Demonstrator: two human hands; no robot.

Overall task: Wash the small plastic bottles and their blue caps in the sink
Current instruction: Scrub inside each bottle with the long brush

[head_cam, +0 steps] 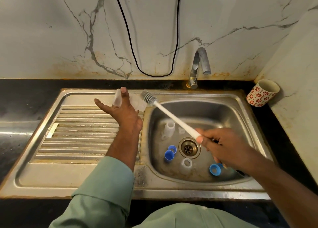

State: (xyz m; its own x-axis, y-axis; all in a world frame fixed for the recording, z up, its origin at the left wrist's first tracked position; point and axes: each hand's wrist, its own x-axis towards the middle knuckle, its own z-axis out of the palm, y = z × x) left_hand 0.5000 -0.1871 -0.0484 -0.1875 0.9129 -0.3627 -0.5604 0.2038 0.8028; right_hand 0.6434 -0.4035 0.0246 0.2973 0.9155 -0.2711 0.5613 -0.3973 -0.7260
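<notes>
My left hand [123, 111] holds a small clear plastic bottle [133, 101] on its side over the far edge of the draining board, thumb spread out. My right hand [222, 147] grips the white handle of a bottle brush [172, 117]; its grey bristle head [148, 97] is just outside the bottle's mouth. In the sink basin [228, 112], two more clear bottles stand, one [169, 128] behind the drain and one [185, 165] in front. Two blue caps [170, 153] lie left of the drain and another blue cap [215, 169] lies under my right hand.
A chrome tap [199, 66] stands behind the basin, no water running. A white cup with red flowers [262, 92] sits on the black counter at the right corner. A black cable [151, 74] hangs down the marble wall. The ribbed draining board [79, 133] lies left.
</notes>
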